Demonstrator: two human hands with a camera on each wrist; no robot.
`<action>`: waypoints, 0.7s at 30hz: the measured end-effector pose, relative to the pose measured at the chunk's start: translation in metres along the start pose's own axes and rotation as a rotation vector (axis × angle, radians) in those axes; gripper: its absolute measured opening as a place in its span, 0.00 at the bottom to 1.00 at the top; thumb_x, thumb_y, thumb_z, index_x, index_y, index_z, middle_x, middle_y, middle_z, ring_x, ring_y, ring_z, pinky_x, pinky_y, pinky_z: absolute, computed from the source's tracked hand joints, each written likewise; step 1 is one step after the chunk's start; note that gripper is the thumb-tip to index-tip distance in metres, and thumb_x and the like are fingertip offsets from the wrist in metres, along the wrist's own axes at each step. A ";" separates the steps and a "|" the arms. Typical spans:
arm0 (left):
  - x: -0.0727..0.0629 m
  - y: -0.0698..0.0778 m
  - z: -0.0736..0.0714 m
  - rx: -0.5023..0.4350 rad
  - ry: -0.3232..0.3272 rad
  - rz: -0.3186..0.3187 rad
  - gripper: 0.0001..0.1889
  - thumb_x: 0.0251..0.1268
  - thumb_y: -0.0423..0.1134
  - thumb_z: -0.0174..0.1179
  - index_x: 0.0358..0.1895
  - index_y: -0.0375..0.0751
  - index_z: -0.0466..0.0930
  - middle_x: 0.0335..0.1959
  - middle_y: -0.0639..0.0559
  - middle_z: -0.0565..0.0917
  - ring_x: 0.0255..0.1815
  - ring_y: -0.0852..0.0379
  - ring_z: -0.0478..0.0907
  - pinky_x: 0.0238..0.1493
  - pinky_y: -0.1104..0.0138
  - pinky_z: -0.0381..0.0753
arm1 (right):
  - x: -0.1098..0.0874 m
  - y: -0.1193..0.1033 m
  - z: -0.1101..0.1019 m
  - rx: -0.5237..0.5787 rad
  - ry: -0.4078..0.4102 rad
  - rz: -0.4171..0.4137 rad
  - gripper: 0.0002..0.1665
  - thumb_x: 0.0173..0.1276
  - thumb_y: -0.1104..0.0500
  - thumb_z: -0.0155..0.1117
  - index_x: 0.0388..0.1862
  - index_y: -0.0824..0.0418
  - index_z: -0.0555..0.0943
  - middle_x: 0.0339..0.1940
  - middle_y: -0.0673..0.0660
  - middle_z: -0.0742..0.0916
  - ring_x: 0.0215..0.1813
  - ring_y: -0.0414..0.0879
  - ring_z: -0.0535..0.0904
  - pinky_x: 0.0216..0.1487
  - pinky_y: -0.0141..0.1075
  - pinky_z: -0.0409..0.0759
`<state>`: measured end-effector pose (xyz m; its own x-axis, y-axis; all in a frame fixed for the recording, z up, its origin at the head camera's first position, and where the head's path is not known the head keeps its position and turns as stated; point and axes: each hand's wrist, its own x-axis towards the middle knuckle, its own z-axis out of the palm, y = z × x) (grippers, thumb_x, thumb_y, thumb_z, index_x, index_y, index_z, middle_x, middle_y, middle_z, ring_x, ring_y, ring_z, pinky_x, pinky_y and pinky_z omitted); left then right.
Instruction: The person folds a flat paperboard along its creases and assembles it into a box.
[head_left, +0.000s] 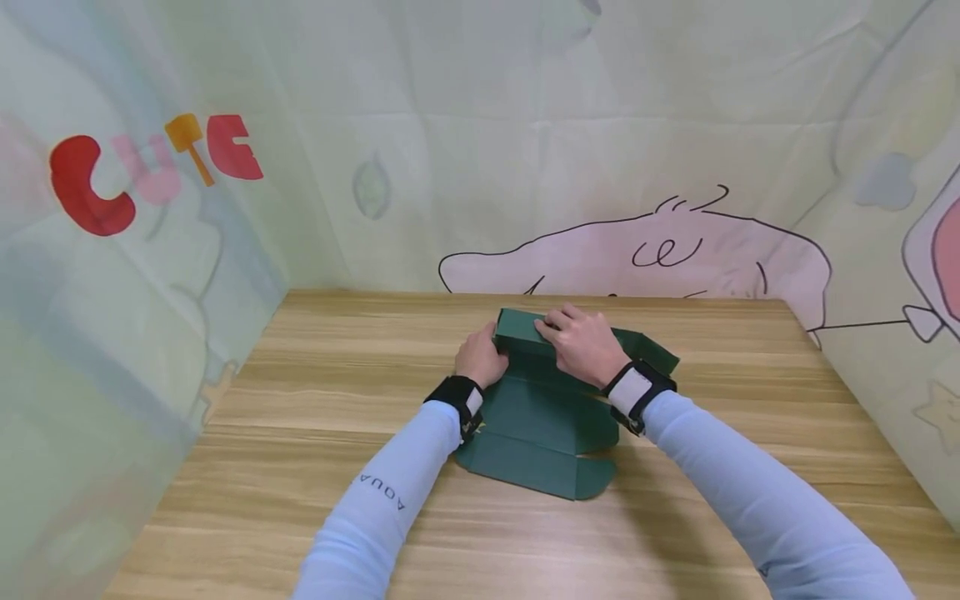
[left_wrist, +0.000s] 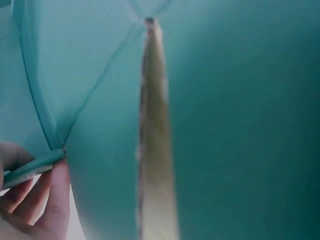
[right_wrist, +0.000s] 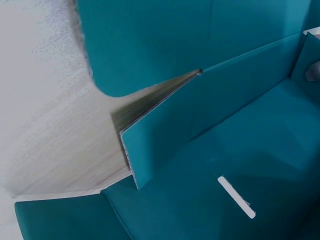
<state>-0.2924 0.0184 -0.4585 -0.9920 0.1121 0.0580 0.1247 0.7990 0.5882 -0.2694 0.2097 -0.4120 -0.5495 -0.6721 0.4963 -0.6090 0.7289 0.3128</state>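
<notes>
A dark green cardboard box (head_left: 543, 412), partly folded, lies on the wooden table with its lid panel spread toward me. At its far left corner my left hand (head_left: 481, 358) grips the upright side; the left wrist view has thumb and fingers (left_wrist: 59, 192) pinching a folded cardboard edge. My right hand (head_left: 587, 346) holds the raised far wall, its fingers bent over the top. Close up in the right wrist view are a side flap (right_wrist: 160, 135) standing at an angle and a panel with a pale slot (right_wrist: 236, 197). The right fingers' undersides are hidden.
The wood-grain table (head_left: 337, 375) extends around the box on all sides. A printed cloth (head_left: 487, 150) with cartoon drawings hangs behind the table's far edge and along both sides. A loose side flap (head_left: 656, 354) sticks out to the right of the box.
</notes>
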 end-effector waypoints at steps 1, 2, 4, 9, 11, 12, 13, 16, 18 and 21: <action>0.000 0.000 0.000 0.006 0.003 0.000 0.15 0.65 0.37 0.59 0.54 0.43 0.76 0.47 0.42 0.85 0.45 0.44 0.82 0.45 0.52 0.80 | 0.000 0.000 0.000 0.002 0.003 -0.001 0.20 0.55 0.66 0.66 0.49 0.60 0.86 0.43 0.59 0.86 0.46 0.54 0.80 0.21 0.42 0.81; 0.000 0.000 0.001 0.010 0.005 -0.002 0.15 0.65 0.37 0.59 0.54 0.43 0.76 0.47 0.43 0.85 0.45 0.44 0.82 0.46 0.51 0.80 | 0.000 -0.001 0.000 0.002 0.005 -0.002 0.20 0.55 0.66 0.66 0.49 0.60 0.86 0.43 0.59 0.86 0.46 0.54 0.80 0.21 0.42 0.81; 0.000 0.000 0.001 0.012 0.008 -0.006 0.15 0.66 0.37 0.58 0.55 0.44 0.75 0.48 0.42 0.85 0.46 0.44 0.82 0.46 0.51 0.80 | 0.000 -0.001 0.000 -0.001 0.007 -0.001 0.20 0.55 0.66 0.67 0.49 0.60 0.86 0.43 0.59 0.86 0.46 0.54 0.80 0.22 0.42 0.81; 0.000 0.003 0.001 0.014 0.007 -0.020 0.18 0.66 0.38 0.58 0.58 0.44 0.75 0.50 0.42 0.84 0.49 0.43 0.82 0.48 0.51 0.80 | -0.001 0.000 0.001 -0.010 0.010 0.000 0.21 0.55 0.67 0.67 0.50 0.60 0.86 0.44 0.59 0.85 0.46 0.54 0.80 0.22 0.42 0.81; -0.001 0.003 0.001 0.007 0.009 -0.011 0.17 0.65 0.37 0.58 0.57 0.43 0.75 0.49 0.42 0.84 0.48 0.43 0.82 0.47 0.51 0.80 | -0.002 0.000 0.002 -0.012 0.014 0.001 0.21 0.55 0.67 0.67 0.50 0.60 0.85 0.44 0.59 0.85 0.45 0.54 0.80 0.22 0.42 0.81; -0.001 0.002 0.001 -0.001 0.012 -0.006 0.16 0.65 0.37 0.59 0.55 0.43 0.76 0.48 0.42 0.85 0.47 0.44 0.82 0.46 0.52 0.80 | -0.002 0.000 0.002 -0.012 0.014 0.002 0.21 0.55 0.66 0.67 0.50 0.60 0.85 0.44 0.58 0.85 0.45 0.54 0.80 0.21 0.42 0.80; -0.001 0.001 0.001 -0.013 0.017 0.001 0.15 0.64 0.37 0.59 0.54 0.43 0.77 0.47 0.42 0.85 0.45 0.44 0.82 0.45 0.52 0.80 | -0.002 0.000 0.003 -0.011 0.017 0.002 0.21 0.56 0.66 0.67 0.50 0.60 0.85 0.44 0.58 0.85 0.45 0.53 0.80 0.21 0.41 0.80; 0.000 -0.001 0.001 -0.062 0.030 0.016 0.14 0.62 0.37 0.59 0.51 0.42 0.77 0.45 0.43 0.85 0.41 0.46 0.81 0.43 0.54 0.80 | -0.003 -0.001 0.003 -0.010 0.020 0.005 0.21 0.56 0.66 0.67 0.51 0.60 0.85 0.44 0.58 0.85 0.45 0.53 0.80 0.19 0.41 0.79; 0.000 -0.001 0.002 -0.097 0.045 0.022 0.13 0.61 0.36 0.59 0.50 0.42 0.78 0.45 0.43 0.85 0.40 0.47 0.81 0.42 0.54 0.79 | -0.003 -0.001 0.003 -0.009 0.024 0.008 0.21 0.56 0.66 0.67 0.51 0.60 0.85 0.44 0.58 0.85 0.45 0.53 0.80 0.19 0.40 0.78; 0.000 -0.001 0.005 -0.125 0.071 0.030 0.12 0.60 0.33 0.59 0.47 0.42 0.78 0.44 0.43 0.85 0.42 0.47 0.81 0.44 0.54 0.80 | -0.004 -0.003 0.003 -0.013 0.031 0.004 0.21 0.56 0.66 0.67 0.51 0.59 0.85 0.43 0.58 0.85 0.46 0.53 0.80 0.18 0.40 0.78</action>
<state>-0.2929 0.0200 -0.4629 -0.9873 0.0897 0.1314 0.1556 0.7154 0.6811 -0.2674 0.2097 -0.4170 -0.5333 -0.6653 0.5225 -0.5996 0.7330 0.3213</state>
